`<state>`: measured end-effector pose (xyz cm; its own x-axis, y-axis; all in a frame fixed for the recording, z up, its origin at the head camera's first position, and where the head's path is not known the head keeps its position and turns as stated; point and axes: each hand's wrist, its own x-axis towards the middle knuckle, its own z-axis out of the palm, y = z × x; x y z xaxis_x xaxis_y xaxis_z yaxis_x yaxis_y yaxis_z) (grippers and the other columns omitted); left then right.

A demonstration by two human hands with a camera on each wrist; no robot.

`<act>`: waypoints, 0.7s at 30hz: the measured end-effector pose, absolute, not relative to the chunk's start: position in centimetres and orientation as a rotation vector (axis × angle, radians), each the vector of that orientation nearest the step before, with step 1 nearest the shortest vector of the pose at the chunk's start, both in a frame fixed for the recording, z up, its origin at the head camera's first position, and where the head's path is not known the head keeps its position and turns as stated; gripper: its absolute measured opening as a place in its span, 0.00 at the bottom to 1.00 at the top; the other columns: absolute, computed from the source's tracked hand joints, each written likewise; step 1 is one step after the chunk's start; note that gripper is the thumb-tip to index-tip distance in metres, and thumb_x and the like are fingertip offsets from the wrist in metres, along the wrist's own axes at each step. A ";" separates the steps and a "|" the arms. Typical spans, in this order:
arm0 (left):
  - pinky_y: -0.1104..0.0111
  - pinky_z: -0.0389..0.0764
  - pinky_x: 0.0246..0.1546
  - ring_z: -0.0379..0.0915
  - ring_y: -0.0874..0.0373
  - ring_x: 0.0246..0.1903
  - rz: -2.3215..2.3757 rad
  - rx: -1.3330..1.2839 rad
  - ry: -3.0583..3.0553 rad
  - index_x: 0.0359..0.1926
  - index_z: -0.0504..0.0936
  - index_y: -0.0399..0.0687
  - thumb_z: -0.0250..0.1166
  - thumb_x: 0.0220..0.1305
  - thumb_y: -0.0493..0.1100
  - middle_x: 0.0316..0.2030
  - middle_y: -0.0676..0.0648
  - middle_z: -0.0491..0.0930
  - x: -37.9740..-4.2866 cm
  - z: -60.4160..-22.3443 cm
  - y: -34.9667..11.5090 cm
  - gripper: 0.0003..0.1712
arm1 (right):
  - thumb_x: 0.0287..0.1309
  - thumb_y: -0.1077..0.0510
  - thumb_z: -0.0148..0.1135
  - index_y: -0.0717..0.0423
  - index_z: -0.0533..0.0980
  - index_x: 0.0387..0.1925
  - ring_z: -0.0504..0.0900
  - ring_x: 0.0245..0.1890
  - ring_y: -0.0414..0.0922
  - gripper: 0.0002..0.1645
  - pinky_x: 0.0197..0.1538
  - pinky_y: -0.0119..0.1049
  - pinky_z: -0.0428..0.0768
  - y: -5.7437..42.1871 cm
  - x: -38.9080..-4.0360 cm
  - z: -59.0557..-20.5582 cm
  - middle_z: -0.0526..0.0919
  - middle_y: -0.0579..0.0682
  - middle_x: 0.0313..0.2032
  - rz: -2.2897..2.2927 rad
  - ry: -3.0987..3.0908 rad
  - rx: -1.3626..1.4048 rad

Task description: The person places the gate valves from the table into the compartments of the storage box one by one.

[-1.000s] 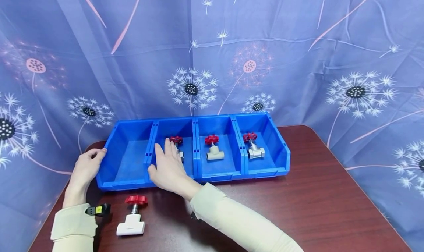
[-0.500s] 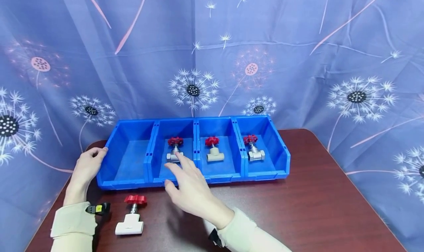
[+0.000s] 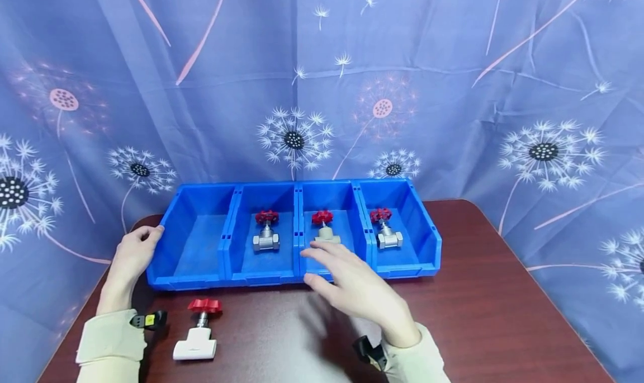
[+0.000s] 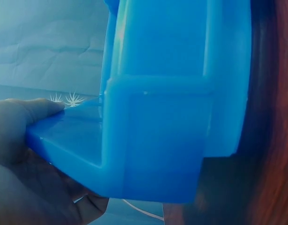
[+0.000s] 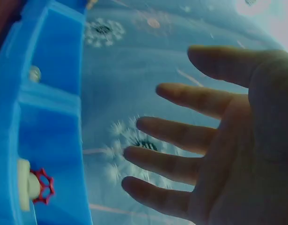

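Note:
A row of joined blue storage bins (image 3: 201, 283) stands at the back of the table. My left hand (image 3: 132, 256) holds the leftmost bin's outer wall; in the left wrist view the thumb and fingers lie on either side of that wall (image 4: 69, 136). With fingers spread, my right hand (image 3: 354, 282) hovers at the front of the third bin, holding nothing. That bin has a beige valve (image 3: 326, 233) with a red handwheel, partly hidden by the hand. Metal valves with red handwheels lie in the second bin (image 3: 266, 239) and the rightmost bin (image 3: 389, 237).
A white tee-shaped valve (image 3: 196, 344) with a red handle lies on the dark red wooden table (image 3: 493, 293), in front of the leftmost bin. Behind the bins hangs a blue curtain (image 3: 221, 120) with a dandelion print.
My right hand has moved right, from over the second bin to the front of the third, uncovering the second bin's metal valve. The left hand keeps its place on the leftmost bin.

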<state>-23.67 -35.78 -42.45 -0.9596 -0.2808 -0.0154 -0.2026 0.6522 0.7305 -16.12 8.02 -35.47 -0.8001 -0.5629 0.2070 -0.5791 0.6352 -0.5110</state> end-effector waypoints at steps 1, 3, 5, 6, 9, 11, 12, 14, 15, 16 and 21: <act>0.40 0.70 0.46 0.66 0.29 0.52 -1.202 0.406 -2.766 0.57 0.73 0.32 0.41 0.74 0.64 0.57 0.24 0.68 -23.6 -42.4 -35.7 0.38 | 0.69 0.44 0.56 0.46 0.71 0.66 0.61 0.70 0.45 0.27 0.68 0.49 0.62 8.7 -16.2 -35.3 0.67 0.46 0.68 0.911 -2.829 0.985; 0.41 0.71 0.46 0.67 0.29 0.52 -1.198 0.407 -2.762 0.58 0.73 0.32 0.41 0.74 0.64 0.57 0.24 0.69 -23.5 -42.5 -35.6 0.38 | 0.70 0.45 0.55 0.46 0.71 0.66 0.60 0.70 0.46 0.27 0.68 0.49 0.61 9.7 -16.5 -35.0 0.67 0.45 0.68 0.947 -2.843 0.973; 0.40 0.70 0.47 0.66 0.29 0.52 -1.204 0.411 -2.761 0.59 0.72 0.31 0.41 0.74 0.64 0.58 0.24 0.68 -23.5 -42.6 -35.7 0.39 | 0.70 0.45 0.54 0.47 0.70 0.66 0.62 0.69 0.46 0.27 0.68 0.49 0.62 10.6 -16.9 -35.0 0.68 0.45 0.67 0.972 -2.848 0.936; 0.39 0.70 0.47 0.66 0.29 0.53 -1.208 0.415 -2.762 0.59 0.72 0.31 0.41 0.74 0.64 0.58 0.24 0.67 -23.4 -42.7 -35.8 0.40 | 0.70 0.45 0.54 0.47 0.70 0.66 0.63 0.69 0.46 0.27 0.67 0.49 0.63 11.0 -17.2 -34.9 0.69 0.45 0.66 0.978 -2.845 0.914; 0.38 0.69 0.48 0.65 0.28 0.53 -1.210 0.426 -2.757 0.60 0.71 0.31 0.41 0.73 0.65 0.59 0.23 0.67 -23.4 -42.8 -36.0 0.40 | 0.71 0.46 0.54 0.50 0.71 0.65 0.66 0.66 0.47 0.26 0.66 0.50 0.64 12.2 -17.9 -35.0 0.73 0.47 0.64 1.001 -2.834 0.821; 0.38 0.69 0.48 0.65 0.28 0.54 -1.207 0.429 -2.753 0.60 0.71 0.31 0.41 0.73 0.65 0.59 0.23 0.66 -23.3 -42.9 -36.0 0.40 | 0.70 0.47 0.55 0.51 0.72 0.65 0.68 0.65 0.49 0.25 0.65 0.53 0.65 13.0 -18.5 -35.1 0.74 0.49 0.62 1.006 -2.817 0.751; 0.37 0.69 0.48 0.65 0.27 0.54 -1.208 0.428 -2.751 0.60 0.71 0.30 0.41 0.73 0.64 0.59 0.23 0.67 -23.3 -42.9 -36.0 0.40 | 0.70 0.48 0.56 0.51 0.72 0.64 0.68 0.65 0.50 0.25 0.65 0.54 0.65 13.5 -18.8 -35.2 0.75 0.50 0.62 1.009 -2.809 0.716; 0.38 0.70 0.48 0.65 0.28 0.53 -1.205 0.423 -2.749 0.60 0.71 0.30 0.41 0.73 0.64 0.59 0.23 0.67 -23.3 -42.9 -35.9 0.40 | 0.69 0.49 0.57 0.53 0.72 0.63 0.68 0.64 0.53 0.25 0.64 0.56 0.65 14.3 -19.4 -35.3 0.76 0.52 0.61 1.010 -2.782 0.652; 0.38 0.70 0.48 0.65 0.28 0.53 -1.208 0.424 -2.749 0.60 0.71 0.30 0.41 0.73 0.64 0.59 0.23 0.67 -23.3 -42.9 -35.9 0.41 | 0.69 0.50 0.57 0.54 0.73 0.63 0.69 0.64 0.54 0.25 0.64 0.57 0.65 14.8 -19.7 -35.4 0.76 0.53 0.60 1.012 -2.763 0.616; 0.38 0.70 0.48 0.65 0.27 0.54 -1.211 0.422 -2.750 0.61 0.70 0.30 0.41 0.73 0.64 0.59 0.23 0.67 -23.4 -42.8 -35.9 0.41 | 0.69 0.50 0.58 0.54 0.73 0.62 0.69 0.63 0.54 0.24 0.63 0.57 0.66 15.3 -19.9 -35.5 0.76 0.53 0.60 1.012 -2.749 0.581; 0.37 0.69 0.50 0.65 0.27 0.54 -1.221 0.429 -2.752 0.62 0.70 0.29 0.41 0.73 0.65 0.59 0.23 0.66 -23.6 -42.7 -35.7 0.42 | 0.70 0.50 0.56 0.56 0.73 0.63 0.73 0.57 0.54 0.24 0.56 0.56 0.73 17.8 -21.0 -35.8 0.76 0.55 0.58 1.037 -2.710 0.435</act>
<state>-23.56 -35.70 -42.69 -0.9553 -0.2946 -0.0223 -0.2143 0.6389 0.7389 -20.98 17.80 -35.81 -0.9350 -0.1977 0.2944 -0.3437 0.7095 -0.6152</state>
